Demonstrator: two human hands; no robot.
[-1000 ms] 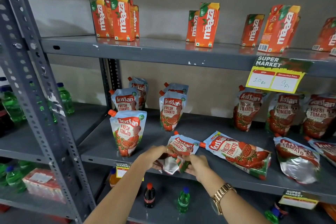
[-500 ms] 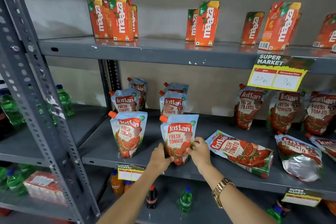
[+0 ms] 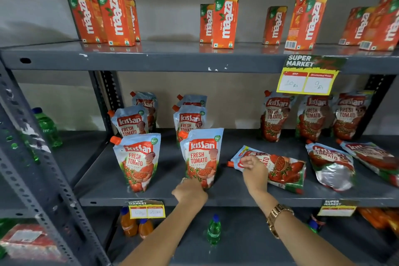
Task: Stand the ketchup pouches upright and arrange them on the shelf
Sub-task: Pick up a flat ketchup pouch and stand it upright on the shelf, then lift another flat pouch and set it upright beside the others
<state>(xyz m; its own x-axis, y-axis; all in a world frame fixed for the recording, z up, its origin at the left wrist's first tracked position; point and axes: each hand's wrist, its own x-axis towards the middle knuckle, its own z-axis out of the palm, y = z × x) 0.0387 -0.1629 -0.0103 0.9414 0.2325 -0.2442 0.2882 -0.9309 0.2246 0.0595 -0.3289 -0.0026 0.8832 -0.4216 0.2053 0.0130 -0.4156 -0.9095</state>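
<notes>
On the middle grey shelf point(image 3: 237, 197) a Kissan ketchup pouch point(image 3: 201, 155) stands upright at the front, second column. My left hand point(image 3: 190, 190) touches its bottom edge. My right hand point(image 3: 253, 168) rests on the spout end of a pouch lying flat point(image 3: 282, 168) just to the right, fingers curled at its top corner. Another upright pouch point(image 3: 138, 160) stands at the front left, with more upright ones behind both columns. Two further pouches lie flat point(image 3: 331, 165) at the right, and three lean against the back wall point(image 3: 313, 114).
Orange Maaza juice cartons point(image 3: 224, 21) line the top shelf. A yellow price tag point(image 3: 307, 79) hangs from its edge. Small bottles point(image 3: 213, 230) stand on the lower shelf. A perforated steel upright point(image 3: 32, 157) and green bottles point(image 3: 46, 127) are at the left.
The pouch that lay crumpled in both hands now stands upright at the shelf front. My right hand has left it and moved right onto the flat pouch.
</notes>
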